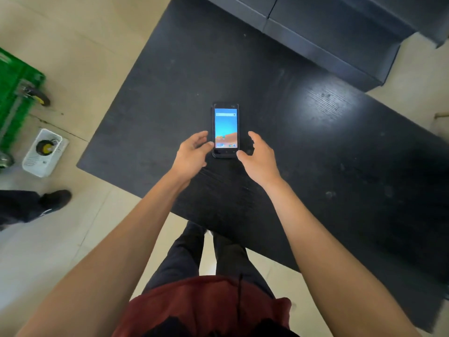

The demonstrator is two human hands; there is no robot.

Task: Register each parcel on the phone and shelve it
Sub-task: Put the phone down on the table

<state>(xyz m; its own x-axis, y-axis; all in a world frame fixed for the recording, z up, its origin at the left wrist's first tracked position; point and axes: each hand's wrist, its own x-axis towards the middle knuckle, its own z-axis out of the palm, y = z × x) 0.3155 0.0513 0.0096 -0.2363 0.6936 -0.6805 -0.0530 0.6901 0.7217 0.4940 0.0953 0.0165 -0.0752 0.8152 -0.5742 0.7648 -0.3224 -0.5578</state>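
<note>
So the phone [225, 129] is a slim dark slab with a glossy lit screen, lying flat face-up mid-desk [315, 147], which is matte black with a wood-grain texture. Long axis runs straight away from me, top end pointing at the far edge. My left hand [192, 154] and right hand [260, 158] flank its near end, fingers loosely curled, holding nothing; can't tell if my fingertips touch it.

floor [73, 32]: beige tiles | table [315, 166]: low, black, glare patch | bench [340, 32]: dark, behind table
</note>
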